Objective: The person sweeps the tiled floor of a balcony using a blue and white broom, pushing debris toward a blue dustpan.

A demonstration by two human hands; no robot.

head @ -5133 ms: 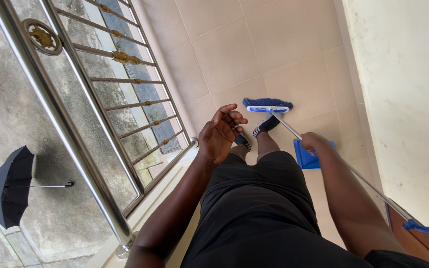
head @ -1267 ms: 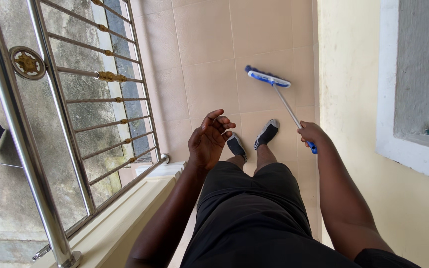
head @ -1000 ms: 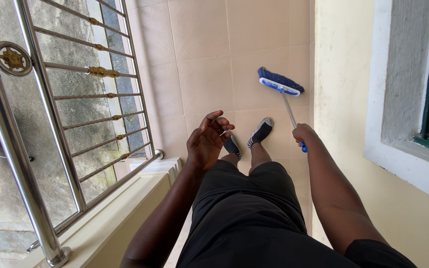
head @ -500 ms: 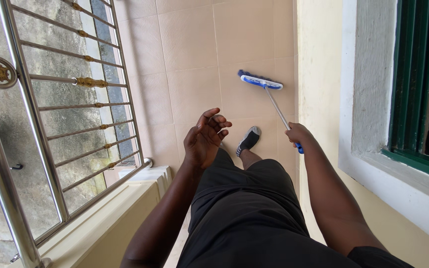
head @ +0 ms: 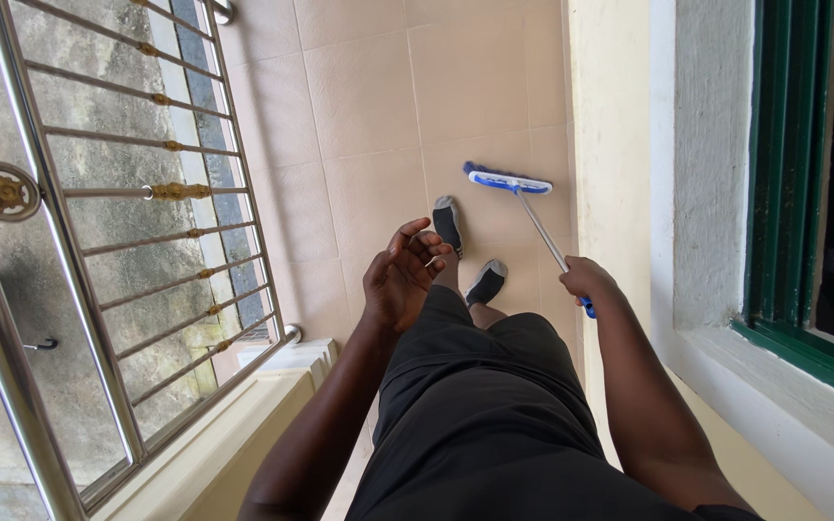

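My right hand (head: pixel 586 281) grips the thin metal handle of a broom (head: pixel 536 217) close to its blue end grip. The broom's blue and white brush head (head: pixel 507 179) rests on the beige floor tiles next to the cream wall. My left hand (head: pixel 402 275) hovers in front of my waist, palm up, fingers loosely curled and apart, holding nothing. Below it my two feet in dark shoes with light soles (head: pixel 448 224) (head: pixel 486 281) stand on the tiles, the left one stepped forward.
A steel balcony railing (head: pixel 98 251) with gold ornaments runs along the left over a low cream ledge (head: pixel 243 400). On the right a cream wall (head: pixel 610 125) holds a green-framed window (head: pixel 789 193) with a pale sill.
I have walked forward along the balcony with the broom, and the dustpan seen earlier is out of view. My left foot has stepped ahead, and the brush head has shifted slightly nearer.
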